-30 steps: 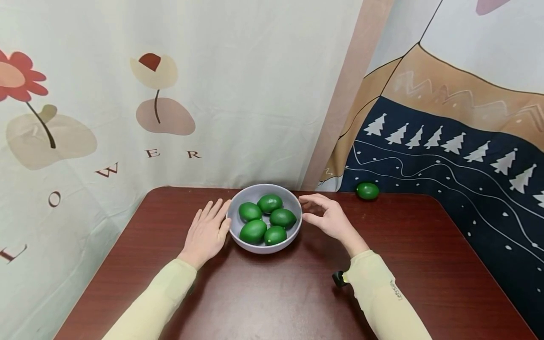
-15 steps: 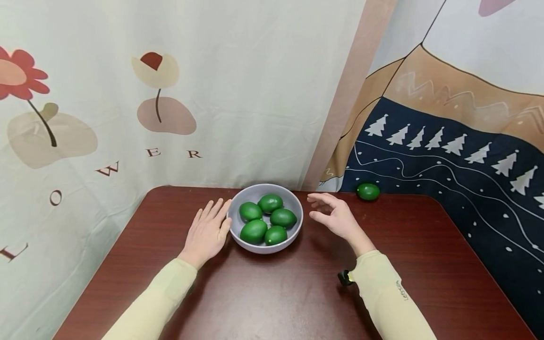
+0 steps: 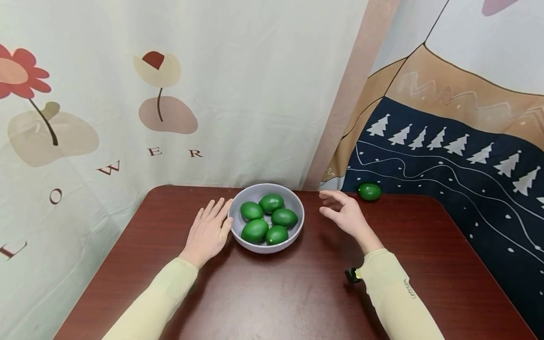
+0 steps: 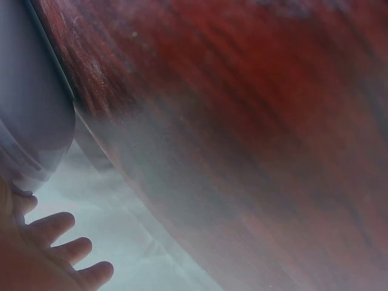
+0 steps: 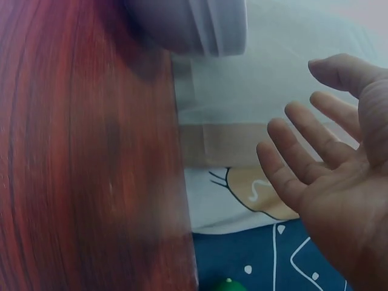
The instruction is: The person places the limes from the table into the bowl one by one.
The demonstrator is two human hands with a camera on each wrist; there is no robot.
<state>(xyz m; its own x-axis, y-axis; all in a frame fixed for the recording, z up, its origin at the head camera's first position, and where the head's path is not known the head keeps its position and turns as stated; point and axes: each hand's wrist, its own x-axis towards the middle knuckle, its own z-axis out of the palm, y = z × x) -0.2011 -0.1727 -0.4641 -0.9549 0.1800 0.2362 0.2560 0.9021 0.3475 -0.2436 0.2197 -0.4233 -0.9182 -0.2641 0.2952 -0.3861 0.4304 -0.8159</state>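
Note:
A grey bowl (image 3: 266,249) stands at the back middle of the table, and several green limes (image 3: 255,231) lie inside it. My left hand (image 3: 208,231) is flat with straight fingers, its fingertips and thumb right at the bowl's left rim. To the right of the bowl my right hand (image 3: 346,215) hovers with relaxed, slightly bent fingers and holds nothing. The right wrist view shows that palm (image 5: 345,200) bare, apart from the bowl (image 5: 200,27). One more lime (image 3: 369,191) lies at the table's back edge, beyond and to the right of my right hand.
The dark red wooden table (image 3: 272,297) has its back edge close against a pale curtain (image 3: 255,94) with flower prints. On the right hangs a dark blue cloth (image 3: 408,156) with white trees. A small black device (image 3: 352,275) sits at my right wrist.
My right hand has left the bowl's right rim and moved to the right, towards the lone lime. The left hand has stayed at the bowl, and the limes lie as before.

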